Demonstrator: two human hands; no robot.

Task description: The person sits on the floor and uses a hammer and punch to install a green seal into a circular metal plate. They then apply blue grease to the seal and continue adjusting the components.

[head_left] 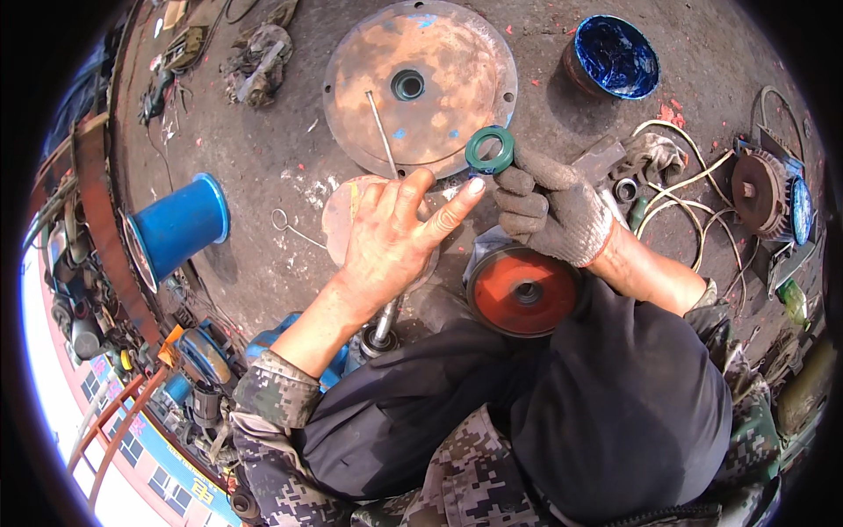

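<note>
My right hand (553,202), in a grey knit glove, is closed on a green ring (489,150), held near the front rim of a large rust-stained flanged disc (457,53). My bare left hand (395,220) is just left of it, thumb extended toward the ring and fingers apart, bent over a pale round plate (342,211); whether the fingertips touch anything is hidden. A thin rod (380,123) runs from the disc behind my left hand. A metal shaft (385,321) shows below that hand. A red disc (500,290) lies under my right hand.
A bucket smeared with blue (615,57) stands at the back right, a blue spool (180,224) at the left beside a wire hook (299,233). Coiled hoses (698,220), a rag (654,158) and a finned part (760,193) lie at the right. Scrap and a rusty beam (114,228) line the left.
</note>
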